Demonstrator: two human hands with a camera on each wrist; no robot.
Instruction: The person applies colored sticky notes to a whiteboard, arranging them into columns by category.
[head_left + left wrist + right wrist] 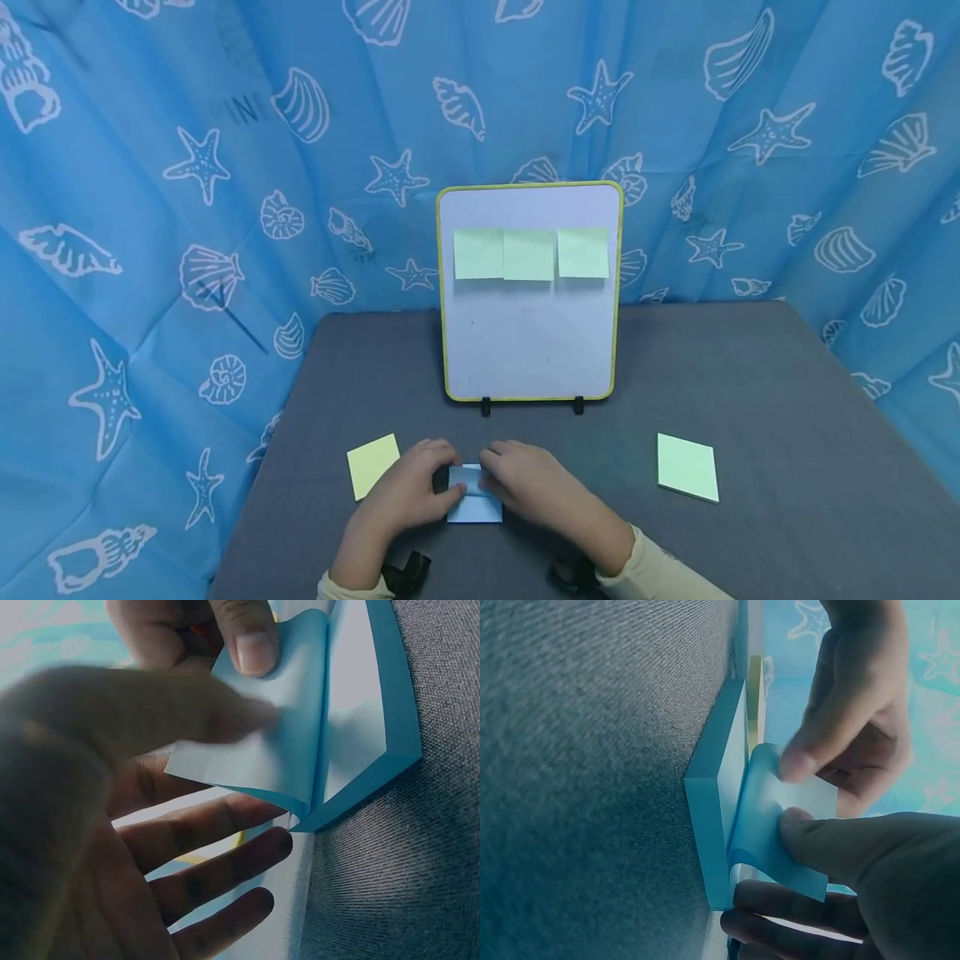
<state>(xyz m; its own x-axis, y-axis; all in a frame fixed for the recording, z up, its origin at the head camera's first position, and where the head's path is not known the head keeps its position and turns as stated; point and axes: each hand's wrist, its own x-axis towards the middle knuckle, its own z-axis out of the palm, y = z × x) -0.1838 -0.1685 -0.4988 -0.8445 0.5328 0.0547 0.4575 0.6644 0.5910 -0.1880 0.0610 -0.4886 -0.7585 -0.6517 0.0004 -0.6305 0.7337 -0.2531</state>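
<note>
A blue sticky note pad [476, 511] lies on the table in front of the whiteboard. Its top sticky note [289, 742] is bent up and curls away from the block. My left hand [412, 486] pinches the lifted note from its left side, thumb on its face and a finger behind. From the other side, my right hand [542, 486] pinches the same note between thumb and fingers. In the right wrist view both thumbs press the raised sheet, which still meets the pad [710, 825] along one edge.
A whiteboard [529, 350] with a yellow frame stands behind, bearing a row of three pale green notes [528, 255]. Left of my hands lies a yellow pad [371, 465]; farther right, a pale green pad [687, 468]. Shell-patterned curtain [225, 167] surrounds the grey table [787, 500].
</note>
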